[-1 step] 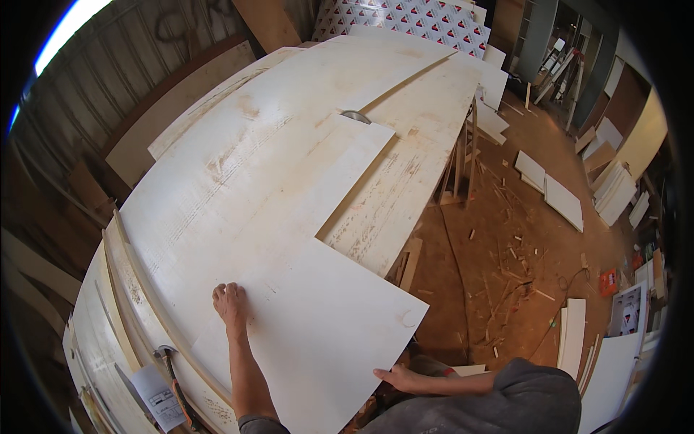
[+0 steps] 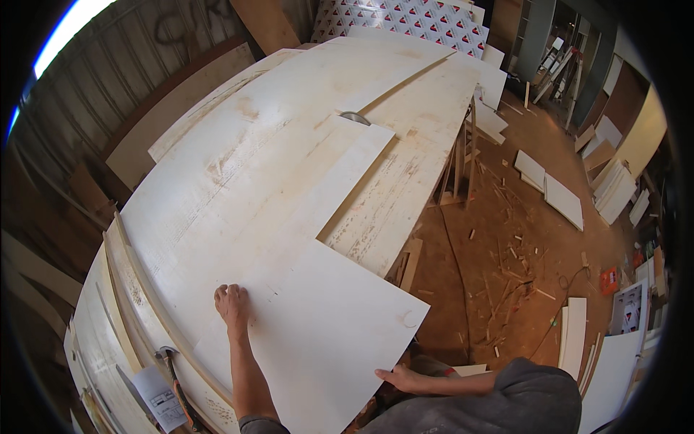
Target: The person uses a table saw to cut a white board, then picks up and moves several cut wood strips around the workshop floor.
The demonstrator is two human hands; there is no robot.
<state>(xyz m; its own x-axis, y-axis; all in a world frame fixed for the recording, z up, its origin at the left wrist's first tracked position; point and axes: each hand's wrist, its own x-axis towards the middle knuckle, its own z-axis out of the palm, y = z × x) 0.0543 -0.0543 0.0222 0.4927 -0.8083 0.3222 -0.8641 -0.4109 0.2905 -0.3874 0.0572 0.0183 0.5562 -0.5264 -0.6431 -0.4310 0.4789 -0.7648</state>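
A large white board point(image 2: 347, 311) lies before me on a white work table point(image 2: 390, 210). My right hand point(image 2: 395, 377) grips the board's near right edge, thumb on top and the other fingers hidden underneath. Farther left, my left hand point(image 2: 233, 304) rests on the board's face with its fingers curled down. The fingertips are hidden, so I cannot tell whether they hold anything. A round metal saw blade point(image 2: 355, 116) sticks up farther away, by the inner corner of a step in the board's edge. Beyond the blade, a long slanting edge runs toward the far end.
At left, a long wooden strip point(image 2: 137, 267) borders the table; a hammer point(image 2: 173, 383) and a printed paper sheet point(image 2: 159, 398) lie beside it. Wood offcuts litter the brown floor point(image 2: 448, 304) at right. White panels point(image 2: 562, 202) lie there, and a wooden trestle point(image 2: 457, 163) stands beneath the table.
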